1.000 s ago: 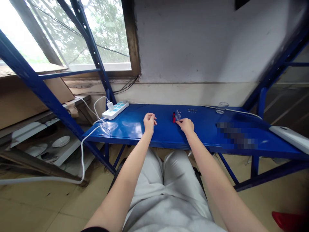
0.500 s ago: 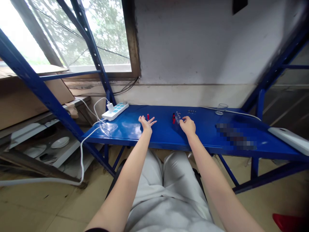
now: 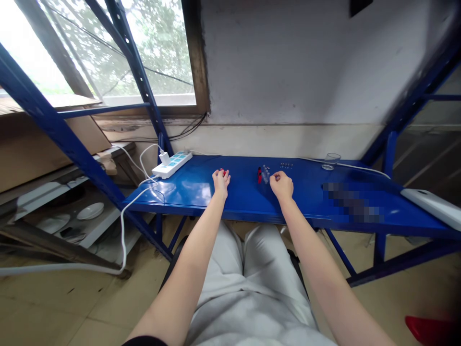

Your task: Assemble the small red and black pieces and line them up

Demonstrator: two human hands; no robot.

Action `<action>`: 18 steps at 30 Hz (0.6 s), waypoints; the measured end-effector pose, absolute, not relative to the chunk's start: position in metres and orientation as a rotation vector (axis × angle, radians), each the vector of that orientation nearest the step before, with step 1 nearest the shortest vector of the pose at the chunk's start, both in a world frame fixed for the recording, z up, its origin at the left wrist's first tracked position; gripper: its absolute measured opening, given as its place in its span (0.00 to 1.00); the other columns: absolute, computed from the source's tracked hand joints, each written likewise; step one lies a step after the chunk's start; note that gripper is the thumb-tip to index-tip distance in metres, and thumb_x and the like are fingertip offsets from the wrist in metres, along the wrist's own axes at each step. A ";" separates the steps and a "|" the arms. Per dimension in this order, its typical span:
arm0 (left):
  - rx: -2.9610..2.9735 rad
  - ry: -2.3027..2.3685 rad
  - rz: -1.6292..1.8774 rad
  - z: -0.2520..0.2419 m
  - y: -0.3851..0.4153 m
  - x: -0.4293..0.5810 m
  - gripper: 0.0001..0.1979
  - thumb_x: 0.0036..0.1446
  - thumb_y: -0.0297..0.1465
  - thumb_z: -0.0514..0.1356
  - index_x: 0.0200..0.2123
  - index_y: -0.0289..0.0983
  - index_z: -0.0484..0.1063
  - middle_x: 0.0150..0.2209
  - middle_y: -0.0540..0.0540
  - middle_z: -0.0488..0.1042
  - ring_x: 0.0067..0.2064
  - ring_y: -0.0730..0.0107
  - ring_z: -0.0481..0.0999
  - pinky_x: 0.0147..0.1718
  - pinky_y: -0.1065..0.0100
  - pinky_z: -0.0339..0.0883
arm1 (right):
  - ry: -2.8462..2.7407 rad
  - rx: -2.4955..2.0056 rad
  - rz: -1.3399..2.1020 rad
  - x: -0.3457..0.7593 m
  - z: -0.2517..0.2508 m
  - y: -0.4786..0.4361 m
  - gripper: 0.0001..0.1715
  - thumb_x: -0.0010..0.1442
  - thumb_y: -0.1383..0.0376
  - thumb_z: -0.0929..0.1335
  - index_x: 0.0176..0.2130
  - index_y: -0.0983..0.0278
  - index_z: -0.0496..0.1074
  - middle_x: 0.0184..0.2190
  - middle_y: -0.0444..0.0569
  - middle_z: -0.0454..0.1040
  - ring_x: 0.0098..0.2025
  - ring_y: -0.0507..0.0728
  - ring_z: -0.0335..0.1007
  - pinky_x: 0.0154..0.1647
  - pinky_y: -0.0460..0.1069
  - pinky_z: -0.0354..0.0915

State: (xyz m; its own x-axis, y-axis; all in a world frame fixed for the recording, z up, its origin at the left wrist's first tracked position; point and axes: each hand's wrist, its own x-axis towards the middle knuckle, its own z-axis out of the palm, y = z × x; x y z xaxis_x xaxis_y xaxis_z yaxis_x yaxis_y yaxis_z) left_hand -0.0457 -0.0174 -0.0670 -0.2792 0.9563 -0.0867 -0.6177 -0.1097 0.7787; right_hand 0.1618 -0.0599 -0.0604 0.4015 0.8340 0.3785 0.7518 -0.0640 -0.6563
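My left hand [image 3: 220, 183] is over the blue table [image 3: 241, 192] with its fingers curled round a small red cylinder [image 3: 224, 172], partly hidden by them. To the right, my right hand [image 3: 282, 185] is closed in a pinch just above the tabletop; what lies between its fingertips is too small to make out. Close to its left stand several small clear pieces [image 3: 265, 174] in a cluster, and beside them are small red pieces [image 3: 259, 175]. Behind the right hand, several tiny metallic-looking pieces [image 3: 286, 166] lie in a row.
A white power strip [image 3: 172, 165] with a plugged-in charger lies at the table's left end. A clear glass [image 3: 331, 162] stands at the back right, near a white cable. A blurred-out long object [image 3: 353, 202] and a white device [image 3: 432, 207] lie on the right.
My left hand's spread fingers have curled in round the red cylinder. My right hand has drawn slightly right, away from the clear pieces, and its fingers are pressed together.
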 end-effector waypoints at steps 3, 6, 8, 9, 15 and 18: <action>0.572 0.855 1.758 -0.067 -0.022 -0.047 0.18 0.48 0.23 0.61 0.41 0.38 0.58 0.36 0.46 0.70 0.39 0.73 0.76 0.41 0.71 0.68 | -1.375 -1.780 0.039 0.160 -0.059 -0.063 0.11 0.54 0.63 0.60 0.34 0.62 0.69 0.25 0.48 0.72 0.31 0.57 0.67 0.30 0.47 0.57; 0.600 0.814 1.831 -0.067 -0.025 -0.048 0.13 0.47 0.22 0.62 0.35 0.34 0.62 0.32 0.47 0.71 0.36 0.73 0.76 0.42 0.70 0.68 | -1.429 -1.700 -0.080 0.157 -0.059 -0.066 0.14 0.56 0.62 0.58 0.36 0.63 0.68 0.25 0.49 0.71 0.31 0.56 0.67 0.32 0.46 0.58; 0.606 0.768 1.809 -0.067 -0.026 -0.049 0.08 0.49 0.22 0.61 0.32 0.33 0.63 0.31 0.47 0.71 0.36 0.73 0.76 0.42 0.69 0.68 | -1.510 -1.633 -0.131 0.154 -0.059 -0.068 0.15 0.57 0.62 0.57 0.37 0.64 0.68 0.26 0.50 0.71 0.31 0.55 0.67 0.33 0.46 0.59; 0.615 0.737 1.774 -0.067 -0.026 -0.049 0.07 0.49 0.23 0.61 0.31 0.32 0.64 0.31 0.46 0.72 0.36 0.72 0.76 0.42 0.69 0.68 | -1.566 -1.594 -0.146 0.152 -0.060 -0.069 0.16 0.58 0.62 0.56 0.38 0.65 0.68 0.27 0.50 0.71 0.31 0.54 0.67 0.34 0.46 0.59; 0.891 0.626 1.359 -0.061 -0.035 -0.044 0.12 0.47 0.30 0.63 0.36 0.33 0.69 0.40 0.42 0.74 0.31 0.77 0.75 0.26 0.77 0.65 | -1.985 -1.407 -0.191 0.135 -0.064 -0.071 0.19 0.61 0.59 0.55 0.41 0.64 0.69 0.33 0.52 0.73 0.35 0.54 0.68 0.37 0.45 0.58; 1.042 0.617 1.231 -0.060 -0.038 -0.043 0.15 0.45 0.33 0.64 0.38 0.35 0.71 0.40 0.44 0.74 0.23 0.83 0.69 0.16 0.79 0.55 | -2.091 -1.384 -0.197 0.129 -0.064 -0.070 0.22 0.63 0.56 0.54 0.45 0.64 0.67 0.37 0.52 0.74 0.38 0.55 0.69 0.37 0.45 0.57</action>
